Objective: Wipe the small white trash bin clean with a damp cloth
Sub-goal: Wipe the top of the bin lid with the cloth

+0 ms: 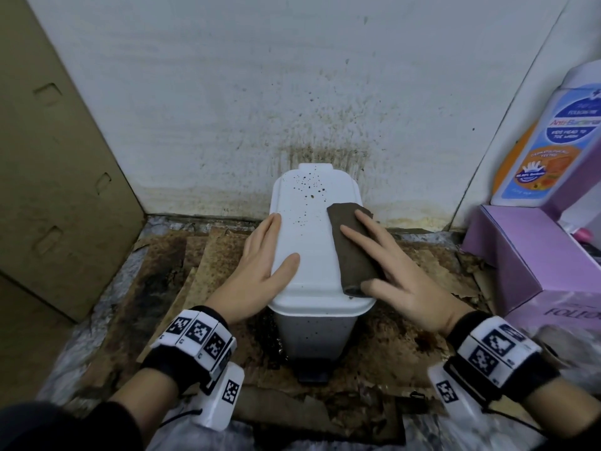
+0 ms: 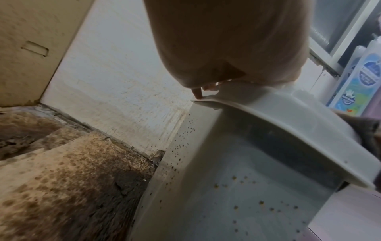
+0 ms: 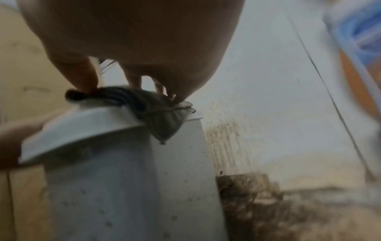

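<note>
The small white trash bin (image 1: 312, 255) stands on the floor against the stained wall, its lid speckled with dark spots near the back. My left hand (image 1: 260, 271) lies flat against the lid's left edge, thumb on top, fingers straight. My right hand (image 1: 383, 265) presses a folded brown cloth (image 1: 351, 249) onto the right side of the lid with straight, spread fingers. From the left wrist, the bin's body (image 2: 237, 195) shows brown spots under the lid rim. From the right wrist, the cloth (image 3: 148, 107) hangs over the lid's right edge under my fingers (image 3: 82, 78).
A cardboard box (image 1: 55, 177) leans at the left. Purple boxes (image 1: 533, 255) and a white-and-blue bottle (image 1: 553, 144) stand at the right. Stained cardboard sheets (image 1: 182, 271) cover the floor around the bin. A dark pedal (image 1: 312, 375) sticks out at the bin's base.
</note>
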